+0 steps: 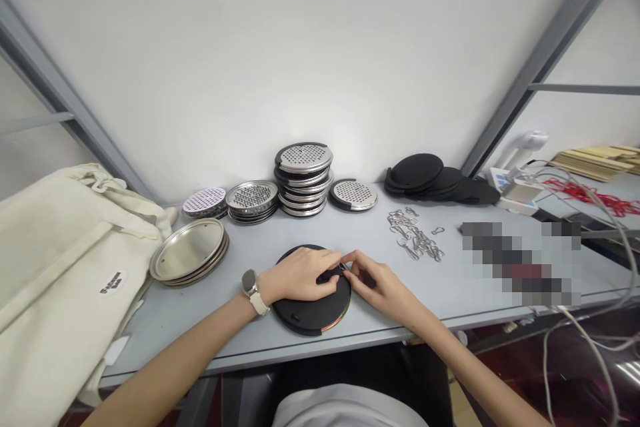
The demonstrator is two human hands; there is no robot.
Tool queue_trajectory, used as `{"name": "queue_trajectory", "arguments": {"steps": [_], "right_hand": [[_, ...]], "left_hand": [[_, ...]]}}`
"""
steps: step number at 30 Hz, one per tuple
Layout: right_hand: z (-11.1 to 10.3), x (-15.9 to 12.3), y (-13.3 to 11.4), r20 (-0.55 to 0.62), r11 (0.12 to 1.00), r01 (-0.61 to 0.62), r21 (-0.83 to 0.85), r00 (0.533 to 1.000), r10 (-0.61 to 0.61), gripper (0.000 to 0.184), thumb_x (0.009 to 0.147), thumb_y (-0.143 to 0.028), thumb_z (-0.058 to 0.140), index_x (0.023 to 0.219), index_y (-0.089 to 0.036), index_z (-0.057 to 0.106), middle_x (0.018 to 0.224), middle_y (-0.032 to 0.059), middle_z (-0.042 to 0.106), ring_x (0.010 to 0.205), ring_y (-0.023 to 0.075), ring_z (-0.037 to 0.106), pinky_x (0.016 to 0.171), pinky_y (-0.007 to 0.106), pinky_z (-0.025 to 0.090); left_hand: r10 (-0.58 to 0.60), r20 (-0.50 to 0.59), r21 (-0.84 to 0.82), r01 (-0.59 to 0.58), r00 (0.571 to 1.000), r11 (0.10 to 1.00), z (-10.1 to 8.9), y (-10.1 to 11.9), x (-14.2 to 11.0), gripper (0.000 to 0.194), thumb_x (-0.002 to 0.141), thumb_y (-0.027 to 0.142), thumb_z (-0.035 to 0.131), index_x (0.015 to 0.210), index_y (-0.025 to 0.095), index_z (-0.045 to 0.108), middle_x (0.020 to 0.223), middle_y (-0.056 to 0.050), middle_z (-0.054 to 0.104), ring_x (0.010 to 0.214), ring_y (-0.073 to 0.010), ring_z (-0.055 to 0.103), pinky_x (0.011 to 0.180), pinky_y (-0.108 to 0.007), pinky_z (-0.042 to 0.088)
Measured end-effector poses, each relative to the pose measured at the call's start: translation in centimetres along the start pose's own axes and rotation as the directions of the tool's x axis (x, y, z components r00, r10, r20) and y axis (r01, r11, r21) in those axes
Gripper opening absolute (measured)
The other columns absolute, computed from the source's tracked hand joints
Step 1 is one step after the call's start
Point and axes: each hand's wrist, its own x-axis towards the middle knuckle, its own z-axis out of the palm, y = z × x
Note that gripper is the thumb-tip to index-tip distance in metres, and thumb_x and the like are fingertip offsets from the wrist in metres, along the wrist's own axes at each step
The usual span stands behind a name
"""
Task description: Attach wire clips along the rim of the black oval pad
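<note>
Grey table (pixel 250 247) against white wall (pixel 350 53). Left hand (pixel 303 273) over black disc (pixel 315 317), grip unclear; right hand (pixel 376 285) pinching metal clip (pixel 342 267).

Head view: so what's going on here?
The person's left hand rests on a round black disc lying on the table, while the right hand pinches a small metal piece near the disc's right edge. Loose metal clips lie to the right; a stack of perforated discs stands behind.

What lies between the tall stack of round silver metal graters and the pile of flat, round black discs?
The head view shows a round silver metal grater with a black partial rim between them.
</note>
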Motion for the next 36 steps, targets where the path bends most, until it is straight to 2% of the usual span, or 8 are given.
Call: {"name": "queue_trajectory", "arguments": {"steps": [7,13,24,36], "right_hand": [[-0.05,0.00,0.04,-0.005,1.000,0.011,-0.013,1.000,-0.011,0.018,0.095,-0.030,0.043,0.106,-0.020,0.053,0.069,-0.0036,0.048,0.063,0.0122,0.047,0.060,0.023,0.037],[-0.04,-0.03,-0.11,-0.002,1.000,0.007,-0.010,1.000,-0.007,0.016,0.095,-0.031,0.042,0.103,-0.020,0.051,0.067,-0.0043,0.045,0.060,0.0124,0.045,0.057,0.023,0.036],[0.33,-0.15,-0.10,-0.031,0.995,-0.002,-0.097,1.000,-0.001,0.013,0.094,-0.028,0.042,0.101,-0.020,0.049,0.070,-0.0018,0.049,0.066,0.0156,0.049,0.060,0.025,0.038],[0.19,-0.07,-0.18,-0.005,1.000,-0.009,-0.010,1.000,0.009,0.016,0.094,-0.030,0.042,0.105,-0.020,0.048,0.063,-0.0061,0.042,0.057,0.0125,0.043,0.055,0.023,0.035]], "left_hand": [[0.002,-0.003,0.007,-0.002,1.000,1.000,0.06,-0.04,0.06,0.007,0.087,0.025,0.046,0.084,0.020,0.042,0.075,0.001,0.055,0.063,-0.0148,0.052,0.060,-0.027,0.034],[0.003,0.000,0.011,-0.003,1.000,1.000,-0.04,0.07,0.04,0.007,0.087,0.025,0.046,0.083,0.020,0.042,0.074,0.001,0.055,0.064,-0.0149,0.052,0.060,-0.027,0.034],[0.003,0.013,0.021,-0.003,1.000,1.000,-0.15,0.15,0.03,0.008,0.088,0.025,0.046,0.083,0.020,0.041,0.076,0.001,0.056,0.065,-0.0152,0.053,0.061,-0.027,0.034],[0.007,0.015,0.027,-0.008,1.000,1.000,-0.15,0.15,0.05,0.006,0.088,0.025,0.046,0.087,0.020,0.042,0.077,0.001,0.057,0.066,-0.0161,0.055,0.061,-0.027,0.035]]}}
